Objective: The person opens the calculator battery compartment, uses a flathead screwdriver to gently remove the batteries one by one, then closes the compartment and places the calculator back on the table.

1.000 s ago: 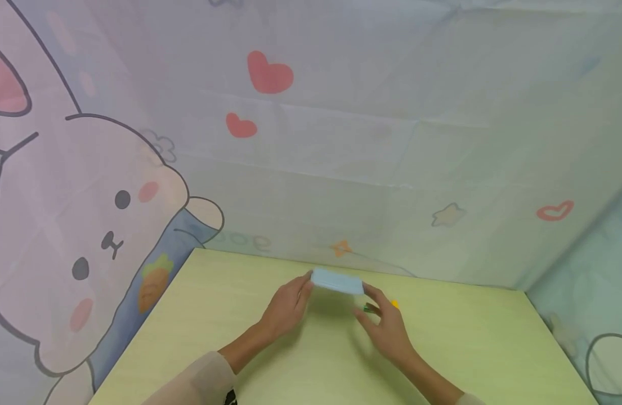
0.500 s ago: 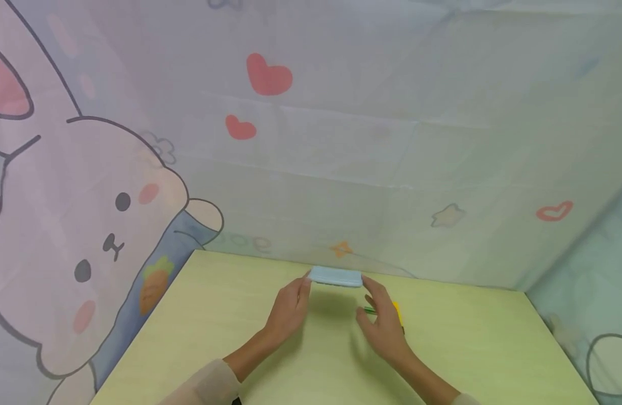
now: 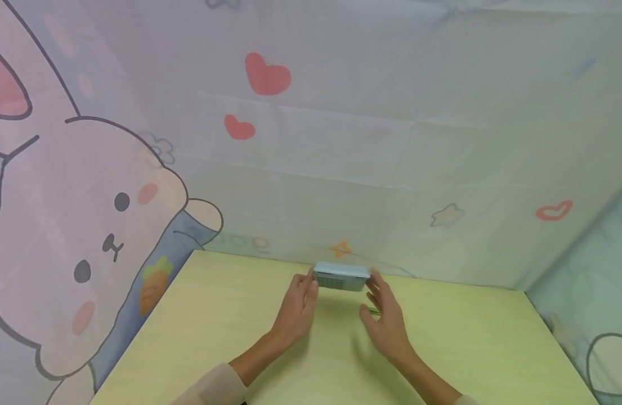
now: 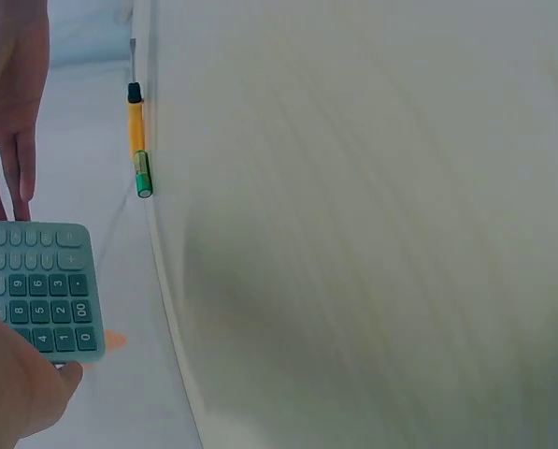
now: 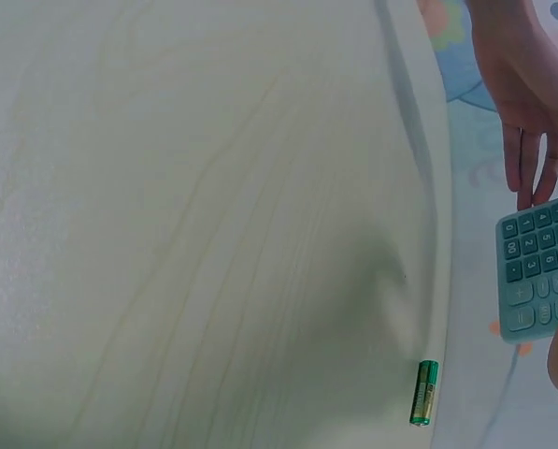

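A pale blue-green calculator [image 3: 341, 277] is raised above the table, its long side level between my two hands. Its dark keys [image 4: 50, 299] face back toward me. My left hand [image 3: 292, 312] grips the left end, thumb in front and fingertips behind. At the right end, my right hand [image 3: 389, 323] touches the edge with nearly straight fingertips, its thumb lower and apart from the case. Those straight fingers [image 4: 17, 168] show in the left wrist view. A green battery [image 5: 423, 393] lies on the table past the right hand, mostly hidden by it in the head view.
A screwdriver [image 4: 136, 122] with a yellow handle lies beside the battery near the table's far edge. The pale yellow-green table [image 3: 473, 337] meets a printed cloth backdrop [image 3: 341, 140] behind, and a cloth side [image 3: 594, 292] stands at the right.
The calculator has tipped, so its keyed face now shows below the top edge, and it has shifted slightly right. Both hands moved with it; the yellow handle became hidden behind the right hand.
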`<state>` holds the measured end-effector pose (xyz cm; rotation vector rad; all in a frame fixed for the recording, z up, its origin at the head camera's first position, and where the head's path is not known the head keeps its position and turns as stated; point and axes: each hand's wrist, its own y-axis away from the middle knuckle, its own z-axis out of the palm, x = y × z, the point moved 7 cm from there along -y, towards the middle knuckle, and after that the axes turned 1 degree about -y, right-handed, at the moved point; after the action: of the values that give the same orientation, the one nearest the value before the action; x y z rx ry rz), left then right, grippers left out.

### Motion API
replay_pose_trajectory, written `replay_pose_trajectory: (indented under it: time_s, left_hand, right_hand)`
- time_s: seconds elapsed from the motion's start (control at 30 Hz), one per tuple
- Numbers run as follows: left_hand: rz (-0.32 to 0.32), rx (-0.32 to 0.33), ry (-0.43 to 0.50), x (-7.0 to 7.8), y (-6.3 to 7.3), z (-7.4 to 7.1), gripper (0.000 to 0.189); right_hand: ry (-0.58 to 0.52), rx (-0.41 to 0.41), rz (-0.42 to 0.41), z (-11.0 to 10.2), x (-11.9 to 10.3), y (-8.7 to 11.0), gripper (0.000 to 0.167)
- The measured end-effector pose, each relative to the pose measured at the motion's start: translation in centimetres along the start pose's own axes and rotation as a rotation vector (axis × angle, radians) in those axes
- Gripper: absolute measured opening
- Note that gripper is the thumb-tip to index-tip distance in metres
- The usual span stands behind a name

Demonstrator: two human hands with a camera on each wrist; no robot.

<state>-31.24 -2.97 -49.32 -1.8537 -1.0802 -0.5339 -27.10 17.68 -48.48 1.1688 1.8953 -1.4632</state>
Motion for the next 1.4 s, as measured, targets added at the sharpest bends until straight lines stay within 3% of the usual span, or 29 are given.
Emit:
replay_pose_trajectory:
  time_s: [0.3,0.47,0.83,1.1,1.4]
  left_hand:
    - [-0.042,0.0,0.038,0.2,0.0,0.1,0.058]
    - [-0.022,-0.018,0.045,0.2,0.2,0.2,0.056]
    - [0.028,0.011,0.056,0.2,0.5,0.1,0.054]
    - [-0.023,-0.015,0.111,-0.4,0.9,0.8,0.054]
    - [-0.05,0.011,0.148,-0.3,0.9,0.6,0.052]
  right_hand:
    - [-0.04,-0.012,-0.004,0.1,-0.1,0.2,0.074]
    - [-0.026,-0.006,-0.019,0.1,-0.3,0.0,0.077]
    - [0.003,0.014,-0.02,-0.1,-0.1,-0.3,0.08]
    - [0.006,0.044,0.003,-0.1,0.2,-0.4,0.078]
    - [-0.005,0.043,0.056,-0.2,0.8,-0.4,0.071]
